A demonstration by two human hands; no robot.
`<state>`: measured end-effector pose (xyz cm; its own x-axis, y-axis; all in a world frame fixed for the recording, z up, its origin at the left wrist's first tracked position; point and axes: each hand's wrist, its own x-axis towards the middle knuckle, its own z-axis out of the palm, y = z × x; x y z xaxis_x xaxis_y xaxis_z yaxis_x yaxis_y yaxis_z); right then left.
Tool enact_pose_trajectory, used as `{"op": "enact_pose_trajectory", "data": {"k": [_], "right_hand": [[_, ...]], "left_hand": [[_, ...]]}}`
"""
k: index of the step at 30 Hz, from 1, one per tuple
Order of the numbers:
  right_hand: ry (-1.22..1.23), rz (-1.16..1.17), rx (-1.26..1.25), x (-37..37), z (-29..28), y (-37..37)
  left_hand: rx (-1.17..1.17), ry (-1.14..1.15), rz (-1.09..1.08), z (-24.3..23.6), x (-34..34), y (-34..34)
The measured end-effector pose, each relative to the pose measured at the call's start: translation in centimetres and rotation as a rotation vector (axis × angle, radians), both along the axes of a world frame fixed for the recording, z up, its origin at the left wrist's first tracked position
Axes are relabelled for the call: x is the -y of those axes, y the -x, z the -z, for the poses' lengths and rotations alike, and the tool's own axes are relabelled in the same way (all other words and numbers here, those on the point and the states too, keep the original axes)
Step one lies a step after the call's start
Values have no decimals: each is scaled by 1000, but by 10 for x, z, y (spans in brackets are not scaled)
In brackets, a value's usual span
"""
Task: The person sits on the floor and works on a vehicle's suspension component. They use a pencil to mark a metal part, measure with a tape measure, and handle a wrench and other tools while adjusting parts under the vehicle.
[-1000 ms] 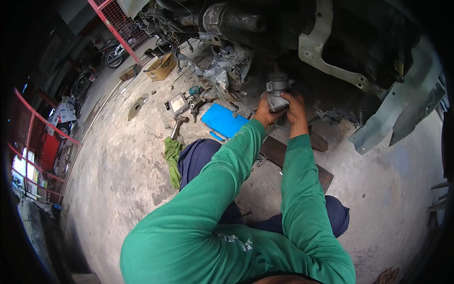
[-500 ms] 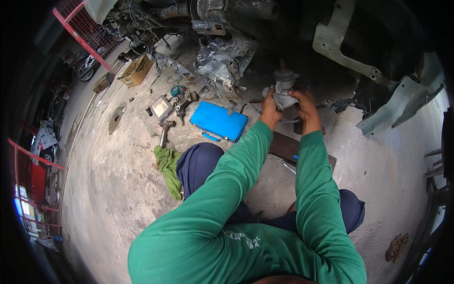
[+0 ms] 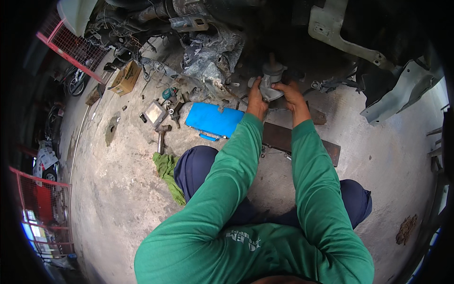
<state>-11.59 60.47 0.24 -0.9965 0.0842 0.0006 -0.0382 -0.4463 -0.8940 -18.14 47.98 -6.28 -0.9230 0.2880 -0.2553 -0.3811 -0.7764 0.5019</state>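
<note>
A grey cast-metal housing [image 3: 273, 75] with a round body, a wider lower flange and a brownish stub on top is held out in front of me, below the vehicle's underside. My left hand [image 3: 257, 100] grips its left side, thumb up against the body. From the right, my right hand [image 3: 293, 98] closes on the flange, its thumb lying across the near side. Both hands are closed on the part, and their far fingers are hidden behind it. Below my forearms lies a long dark metal bar [image 3: 278, 136]. The blue case [image 3: 213, 118] sits just left of my left wrist.
On the floor to the left lie a hammer [image 3: 161, 138], a green cloth [image 3: 169, 176], a square tray [image 3: 154, 114] and a cardboard box [image 3: 126, 79]. Crumpled silvery sheeting [image 3: 210, 64] hangs ahead. A pale metal bracket [image 3: 326, 33] and bent panel [image 3: 399, 92] project at upper right.
The whole view has shifted slightly. Both hands keep hold of the housing, which has tilted a little so its flange looks broader. More of the dark bar shows between my arms.
</note>
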Motion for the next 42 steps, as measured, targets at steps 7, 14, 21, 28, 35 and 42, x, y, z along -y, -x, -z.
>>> {"op": "enact_pose_trajectory", "data": {"k": [7,14,21,28,35,42], "right_hand": [[-89,70,-27,-4,4,5],[-324,41,-41,-18,-6,2],[-200,1,-51,-7,-8,7],[-310,89,-28,-4,5,14],[-213,53,-49,7,11,24],[-107,23,31,-12,14,14]], "left_hand": [[20,-39,-73,-1,-10,3],[106,-58,-47,-11,-29,-1],[91,-64,-6,-8,-18,5],[137,-95,18,-2,-12,-7],[135,-27,-55,1,-1,0],[128,46,-163,-17,-13,-20]]}}
